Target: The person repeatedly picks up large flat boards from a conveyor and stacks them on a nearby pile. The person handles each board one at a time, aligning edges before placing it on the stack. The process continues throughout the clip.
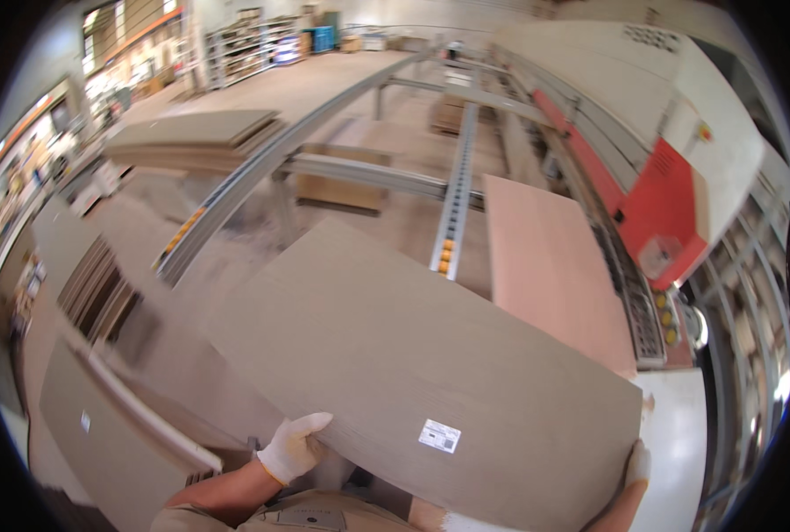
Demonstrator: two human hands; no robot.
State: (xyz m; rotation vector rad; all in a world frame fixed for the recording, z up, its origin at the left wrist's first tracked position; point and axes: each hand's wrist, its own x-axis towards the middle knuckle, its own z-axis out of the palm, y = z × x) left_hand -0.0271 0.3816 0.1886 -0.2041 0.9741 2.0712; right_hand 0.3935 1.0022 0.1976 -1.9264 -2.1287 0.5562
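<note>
One grey-brown panel [395, 355] | left hand [293, 448] grips near edge, another gloved hand [639, 463] the right end | handling step, I reckon — next move wants steady grips

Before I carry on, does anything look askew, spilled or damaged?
No spill or damage stands out. The large board looks askew, angled relative to the roller rail, though it is hand-held.

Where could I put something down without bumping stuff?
The white table has a bare strip, right of the grey board and the right hand. There's bare floor too, between the long metal rail and the far shelves. It's crowded on the left, with piles of boards.
</note>
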